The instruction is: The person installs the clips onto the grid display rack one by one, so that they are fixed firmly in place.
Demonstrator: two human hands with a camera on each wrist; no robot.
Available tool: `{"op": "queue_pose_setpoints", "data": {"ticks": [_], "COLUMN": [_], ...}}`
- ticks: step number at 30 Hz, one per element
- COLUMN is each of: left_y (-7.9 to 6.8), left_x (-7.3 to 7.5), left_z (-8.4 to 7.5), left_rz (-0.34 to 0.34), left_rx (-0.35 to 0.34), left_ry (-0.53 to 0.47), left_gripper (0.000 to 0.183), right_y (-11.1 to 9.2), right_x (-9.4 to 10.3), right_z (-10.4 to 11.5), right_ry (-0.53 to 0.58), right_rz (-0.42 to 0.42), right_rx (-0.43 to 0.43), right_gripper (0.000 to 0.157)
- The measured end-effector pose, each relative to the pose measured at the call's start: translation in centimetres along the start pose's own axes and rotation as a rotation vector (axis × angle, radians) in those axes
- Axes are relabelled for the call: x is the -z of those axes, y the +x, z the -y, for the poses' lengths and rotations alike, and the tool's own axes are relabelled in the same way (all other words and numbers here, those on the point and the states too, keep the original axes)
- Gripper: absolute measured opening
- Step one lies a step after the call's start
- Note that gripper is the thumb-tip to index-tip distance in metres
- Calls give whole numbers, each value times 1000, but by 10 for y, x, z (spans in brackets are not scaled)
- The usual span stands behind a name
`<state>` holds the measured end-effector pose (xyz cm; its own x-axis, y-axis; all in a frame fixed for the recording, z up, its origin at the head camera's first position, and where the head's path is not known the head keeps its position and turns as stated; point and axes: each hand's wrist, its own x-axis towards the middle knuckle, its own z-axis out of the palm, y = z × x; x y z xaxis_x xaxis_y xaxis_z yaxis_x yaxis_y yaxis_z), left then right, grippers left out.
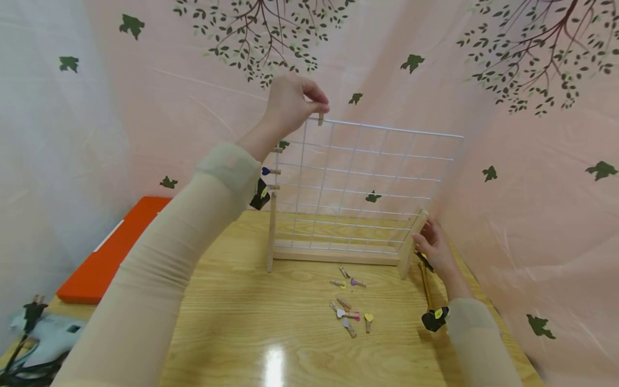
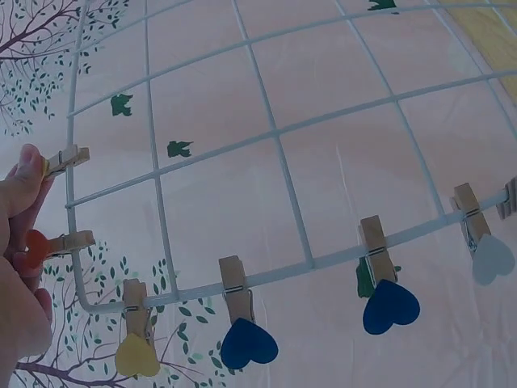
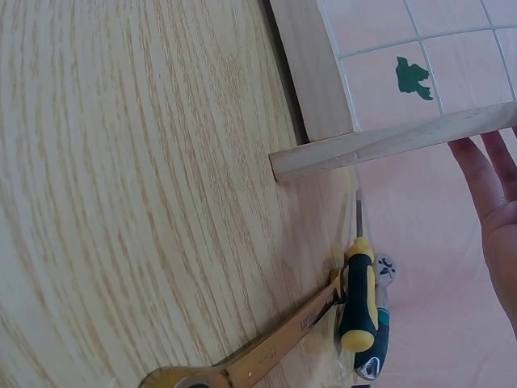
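Note:
A white wire grid [image 1: 358, 177] stands upright in a wooden stand [image 1: 333, 255]. At its top left, my left hand [image 1: 295, 105] pinches a small clothespin [image 2: 66, 160] that sits across the edge wire. Beside those fingers, a clothespin with an orange heart [image 2: 36, 249] grips the same wire. Down the grid's left side hang several more, among them a yellow heart clothespin [image 2: 137, 353] and a blue heart clothespin [image 2: 249, 343]. My right hand [image 1: 435, 247] touches the stand's right upright [image 1: 412, 242] with its fingertips, thumb near the wood.
Several loose heart clothespins [image 1: 345, 315] lie on the wooden table [image 1: 232, 322] before the stand. To the right are a yellow-and-black screwdriver [image 3: 359, 299] and an orange metal tool [image 3: 279, 335]. An orange flat box [image 1: 111, 252] and a black plug [image 1: 35, 309] lie left.

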<state>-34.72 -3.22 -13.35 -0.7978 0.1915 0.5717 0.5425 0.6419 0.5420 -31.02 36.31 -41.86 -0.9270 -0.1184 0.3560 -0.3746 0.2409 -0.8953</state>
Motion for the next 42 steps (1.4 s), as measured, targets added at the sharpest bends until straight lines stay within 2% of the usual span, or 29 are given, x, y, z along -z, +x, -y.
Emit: {"op": "queue_pose_setpoints", "data": {"ticks": [3,6,9,11,16,21,25,30,35,42], "left_y": [-2,-5,-11,-17,-37,-61,-84,-116,-143,-171], "left_x": [0,2,7,12,23,20,4,-28,-60,-96], "left_z": [1,5,13,20,48,82,114,149,172,196], "left_rz": [7,5,6,10,46,61,93,166,212,276], "left_rx": [4,-33,-64,-55,4,55,79,123,189,203], "left_ry": [17,42,73,74,19,-51,-102,-175,-261,-295], "left_gripper": [24,31,42,50,72,84,85,83,77,82], "right_y": [0,0,0,0,-2,-5,-6,-5,-2,1], "right_x": [1,1,1,1,-3,-8,-9,-7,-3,-2], "right_z": [0,0,1,1,8,20,20,14,2,-3], "right_ry": [-6,-8,-10,-18,-17,6,3,-7,18,23], "right_rz": [2,-1,-3,-4,4,6,-5,-18,-31,-22], "right_rx": [12,15,8,8,24,30,24,21,15,47], "right_gripper": [55,54,54,54,53,53,53,53,53,52]}}
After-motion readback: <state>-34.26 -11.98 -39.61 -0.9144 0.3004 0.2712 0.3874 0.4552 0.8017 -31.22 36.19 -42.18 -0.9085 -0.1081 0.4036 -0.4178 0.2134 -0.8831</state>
